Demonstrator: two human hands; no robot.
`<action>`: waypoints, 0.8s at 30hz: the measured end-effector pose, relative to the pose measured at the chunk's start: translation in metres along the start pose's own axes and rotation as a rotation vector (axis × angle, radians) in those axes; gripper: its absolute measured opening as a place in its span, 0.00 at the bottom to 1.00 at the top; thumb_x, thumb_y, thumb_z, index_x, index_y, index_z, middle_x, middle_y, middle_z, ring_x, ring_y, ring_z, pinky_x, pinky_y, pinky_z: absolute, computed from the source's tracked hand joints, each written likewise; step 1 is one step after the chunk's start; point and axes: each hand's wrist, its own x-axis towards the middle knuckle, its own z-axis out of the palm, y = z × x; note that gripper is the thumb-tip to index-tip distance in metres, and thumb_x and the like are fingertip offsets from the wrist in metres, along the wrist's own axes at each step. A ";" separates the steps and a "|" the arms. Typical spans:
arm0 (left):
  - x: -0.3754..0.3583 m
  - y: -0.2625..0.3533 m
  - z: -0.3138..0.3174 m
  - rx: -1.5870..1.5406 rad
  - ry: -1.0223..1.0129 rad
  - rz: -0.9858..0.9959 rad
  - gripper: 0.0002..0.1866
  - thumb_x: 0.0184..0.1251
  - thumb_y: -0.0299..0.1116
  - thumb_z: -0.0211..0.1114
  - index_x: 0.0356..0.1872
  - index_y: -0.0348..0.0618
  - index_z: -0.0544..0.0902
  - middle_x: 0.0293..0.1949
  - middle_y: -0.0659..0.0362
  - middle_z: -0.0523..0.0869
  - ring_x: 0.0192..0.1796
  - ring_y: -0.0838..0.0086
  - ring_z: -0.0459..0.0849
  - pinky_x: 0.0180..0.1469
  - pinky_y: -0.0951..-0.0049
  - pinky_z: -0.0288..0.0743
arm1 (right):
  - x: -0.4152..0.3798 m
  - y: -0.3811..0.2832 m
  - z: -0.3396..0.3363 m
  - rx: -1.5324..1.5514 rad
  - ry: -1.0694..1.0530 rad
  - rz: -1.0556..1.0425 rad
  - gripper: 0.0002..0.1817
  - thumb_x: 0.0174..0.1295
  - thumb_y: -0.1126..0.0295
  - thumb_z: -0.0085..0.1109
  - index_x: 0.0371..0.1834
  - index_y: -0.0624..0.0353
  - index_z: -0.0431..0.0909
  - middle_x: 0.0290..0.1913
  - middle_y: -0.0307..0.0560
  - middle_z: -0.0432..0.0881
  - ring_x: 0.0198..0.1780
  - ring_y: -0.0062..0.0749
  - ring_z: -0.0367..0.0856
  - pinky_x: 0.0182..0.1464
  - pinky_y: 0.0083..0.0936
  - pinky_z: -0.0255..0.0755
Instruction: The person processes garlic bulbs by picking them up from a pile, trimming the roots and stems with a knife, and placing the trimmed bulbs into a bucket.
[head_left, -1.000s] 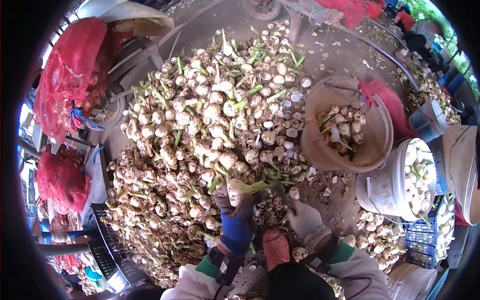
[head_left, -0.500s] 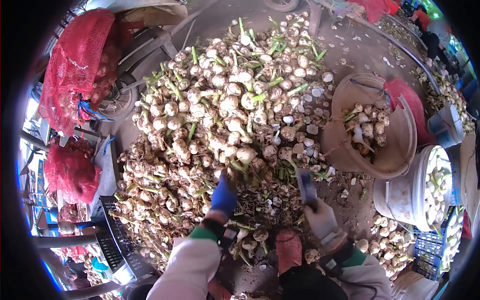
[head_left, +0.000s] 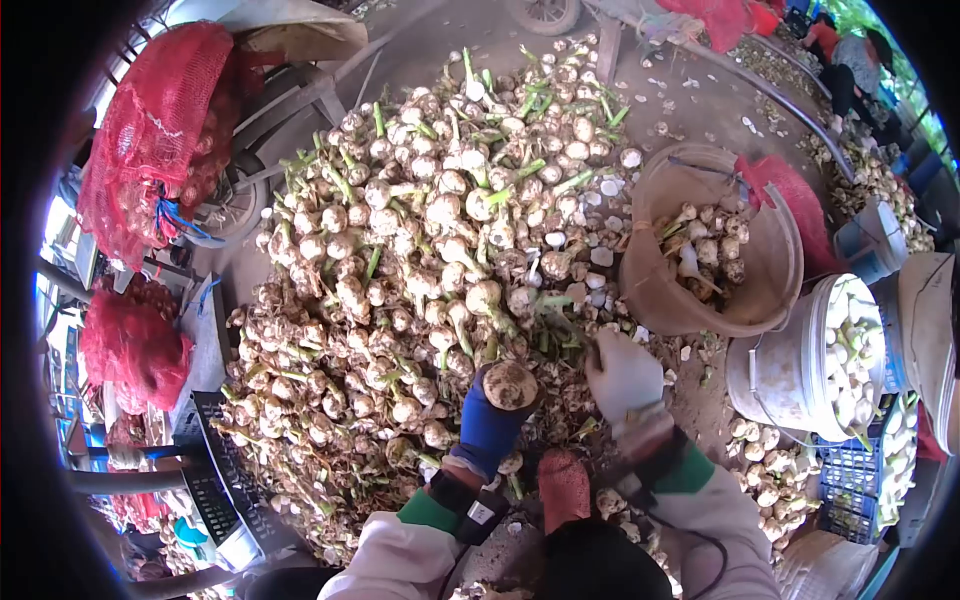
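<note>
Bulb (head_left: 511,386) over the pile's (head_left: 390,250) near edge, held in the closed fingers of the left hand (head_left: 488,428), broad face upward (long axis unclear); it lies left of the right hand (head_left: 625,378), whose grip cannot be told.

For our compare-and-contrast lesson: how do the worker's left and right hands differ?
The left hand is gloved in blue; the right hand in off-white. The left hand grips a bulb; no bulb shows in the right hand, and whether it holds anything is unclear. Both extend from pale sleeves with green cuffs.
</note>
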 end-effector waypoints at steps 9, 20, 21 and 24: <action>-0.008 -0.095 -0.042 -0.519 -0.138 -0.126 0.19 0.67 0.28 0.61 0.59 0.43 0.71 0.52 0.58 0.80 0.54 0.71 0.80 0.59 0.69 0.75 | -0.020 -0.045 -0.015 -0.117 -0.139 -0.585 0.08 0.58 0.67 0.57 0.39 0.54 0.76 0.28 0.45 0.78 0.30 0.41 0.82 0.27 0.37 0.75; -0.029 -0.027 0.001 -0.571 -0.102 -0.161 0.32 0.64 0.24 0.65 0.69 0.41 0.63 0.54 0.59 0.78 0.56 0.74 0.78 0.58 0.72 0.75 | -0.068 0.023 0.094 1.300 -0.619 0.611 0.12 0.67 0.67 0.48 0.50 0.55 0.77 0.41 0.60 0.83 0.45 0.55 0.82 0.48 0.42 0.75; -0.033 0.000 0.004 -0.510 -0.121 -0.047 0.35 0.62 0.25 0.68 0.69 0.43 0.62 0.55 0.58 0.77 0.57 0.73 0.78 0.58 0.71 0.75 | -0.067 0.024 0.090 1.303 -0.622 0.614 0.12 0.67 0.67 0.48 0.50 0.55 0.77 0.41 0.60 0.83 0.45 0.55 0.82 0.48 0.42 0.75; -0.006 -0.008 -0.014 -0.538 -0.313 0.067 0.26 0.63 0.20 0.64 0.60 0.48 0.66 0.52 0.58 0.78 0.54 0.71 0.79 0.55 0.70 0.77 | -0.014 -0.009 -0.002 1.152 -0.167 0.458 0.11 0.64 0.72 0.53 0.49 0.57 0.76 0.40 0.58 0.79 0.45 0.54 0.79 0.46 0.42 0.74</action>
